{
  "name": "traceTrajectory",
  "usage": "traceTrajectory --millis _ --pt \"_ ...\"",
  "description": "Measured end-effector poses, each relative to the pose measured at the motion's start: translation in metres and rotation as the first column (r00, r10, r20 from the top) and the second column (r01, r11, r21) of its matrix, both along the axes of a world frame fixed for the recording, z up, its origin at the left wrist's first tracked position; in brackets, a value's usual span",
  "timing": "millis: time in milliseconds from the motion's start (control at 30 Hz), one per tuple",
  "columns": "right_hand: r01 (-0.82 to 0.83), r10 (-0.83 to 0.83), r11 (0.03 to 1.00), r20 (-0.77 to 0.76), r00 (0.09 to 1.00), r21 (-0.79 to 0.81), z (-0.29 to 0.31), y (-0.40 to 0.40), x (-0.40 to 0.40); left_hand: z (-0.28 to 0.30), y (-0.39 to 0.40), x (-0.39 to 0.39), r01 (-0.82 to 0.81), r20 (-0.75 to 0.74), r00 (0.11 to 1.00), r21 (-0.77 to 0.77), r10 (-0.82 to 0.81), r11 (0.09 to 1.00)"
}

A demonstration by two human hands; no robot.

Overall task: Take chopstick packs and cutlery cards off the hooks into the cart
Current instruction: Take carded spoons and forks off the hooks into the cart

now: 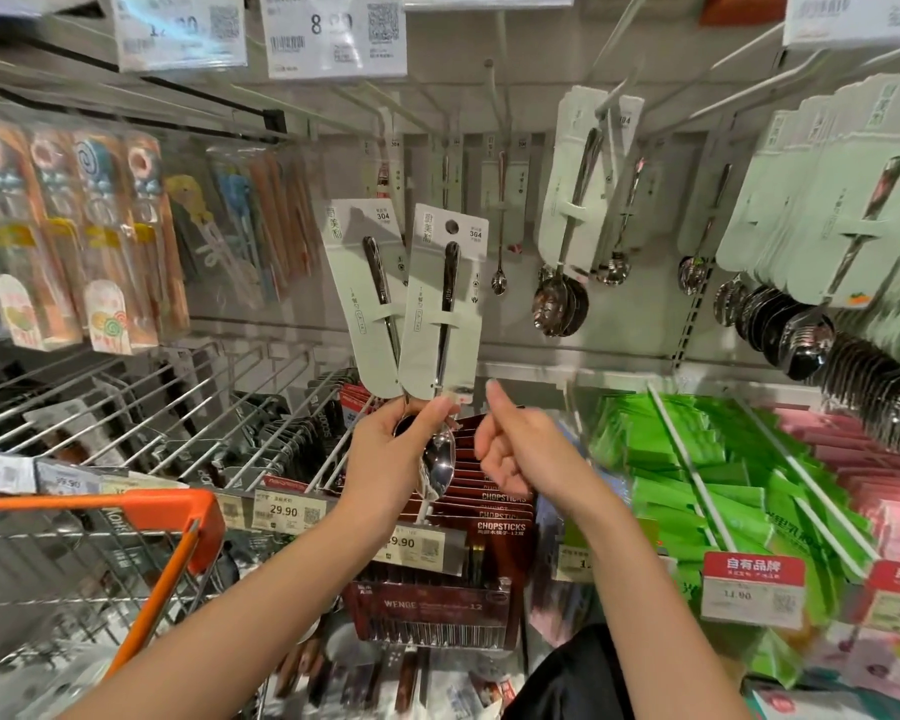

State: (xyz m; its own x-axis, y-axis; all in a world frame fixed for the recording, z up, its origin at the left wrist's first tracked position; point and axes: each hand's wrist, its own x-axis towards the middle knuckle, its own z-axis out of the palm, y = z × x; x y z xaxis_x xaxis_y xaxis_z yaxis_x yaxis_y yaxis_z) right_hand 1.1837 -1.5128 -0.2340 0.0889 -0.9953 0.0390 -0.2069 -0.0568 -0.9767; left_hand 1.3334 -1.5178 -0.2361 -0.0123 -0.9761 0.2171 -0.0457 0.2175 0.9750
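My left hand grips two pale green spoon cards by their lower ends, fanned upward in front of the rack. One spoon bowl hangs below my fingers. My right hand is beside them, fingers curled and thumb up, holding nothing. More spoon cards hang on hooks at upper right, and a thick row hangs at far right. Dark red chopstick packs hang on lower hooks below my hands. The orange-rimmed wire cart is at lower left.
Children's chopstick packs hang at upper left. Bare wire hooks jut out at middle left. Green packs and pink packs fill hooks at lower right. Price tags hang overhead and along the lower hook ends.
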Motion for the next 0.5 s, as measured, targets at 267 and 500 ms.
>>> traceTrajectory --millis 267,500 --pt "-0.269 0.269 0.962 -0.014 0.963 0.04 0.002 0.008 0.024 0.006 0.0 0.002 -0.032 -0.101 0.994 0.063 0.039 0.997" --pt "-0.221 0.222 0.975 -0.033 0.975 0.031 0.001 0.009 0.029 0.005 -0.001 0.002 -0.026 -0.147 0.989 0.056 0.034 0.998"
